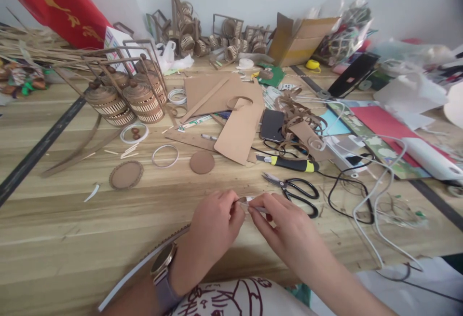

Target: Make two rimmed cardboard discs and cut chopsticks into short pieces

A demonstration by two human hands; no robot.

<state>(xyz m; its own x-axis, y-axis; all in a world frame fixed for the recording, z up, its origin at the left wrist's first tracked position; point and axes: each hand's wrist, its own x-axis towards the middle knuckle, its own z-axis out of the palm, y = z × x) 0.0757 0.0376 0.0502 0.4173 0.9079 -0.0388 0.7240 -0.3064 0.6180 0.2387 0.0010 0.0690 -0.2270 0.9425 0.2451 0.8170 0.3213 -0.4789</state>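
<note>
My left hand [217, 217] is closed in a pinch on one end of a long, thin brown cardboard strip with a white band along it [139, 264]. The strip curves from the lower left and passes behind that wrist. Close by on the right, my right hand [280, 219] pinches a narrow white piece [249, 200] at the strip's end. Whether the two pieces are joined is hidden by the fingers. Black-handled scissors [292, 190] lie open just beyond my right hand. A yellow-and-black utility knife [291, 163] rests above them, its blade pointing left.
Ahead lie a brown disc [202, 162], an edged round base [126, 175], a white tape ring [165, 156] and cardboard sheets [238, 130]. Small lidded baskets [142, 101] stand at left. Cables [376, 200], a phone [272, 125] and brown strip scraps [302, 116] crowd the right.
</note>
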